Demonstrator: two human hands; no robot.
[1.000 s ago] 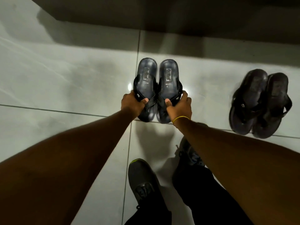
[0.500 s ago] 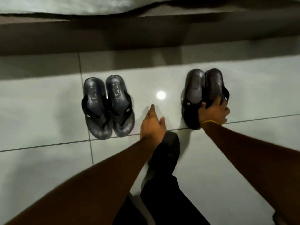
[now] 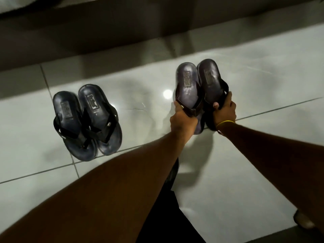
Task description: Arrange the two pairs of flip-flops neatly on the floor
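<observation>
A dark blue-black pair of flip-flops (image 3: 87,120) lies side by side on the pale tiled floor at the left, with no hand on it. At the right is a second dark pair. My left hand (image 3: 183,120) grips the strap of its left flip-flop (image 3: 187,88). My right hand (image 3: 225,112), with a yellow band on the wrist, grips the strap of its right flip-flop (image 3: 209,79). The two soles touch along their inner edges. Whether this pair rests on the floor or is slightly raised, I cannot tell.
A dark low ledge or furniture base (image 3: 122,32) runs along the far side of the floor (image 3: 263,172). My dark-clothed leg (image 3: 168,216) and shoe are below, between my arms. A bright light reflection (image 3: 167,94) lies between the two pairs.
My hands left the first pair, which now lies at the left. My right hand reached the second pair first. My left hand has since moved right and closed on its left flip-flop.
</observation>
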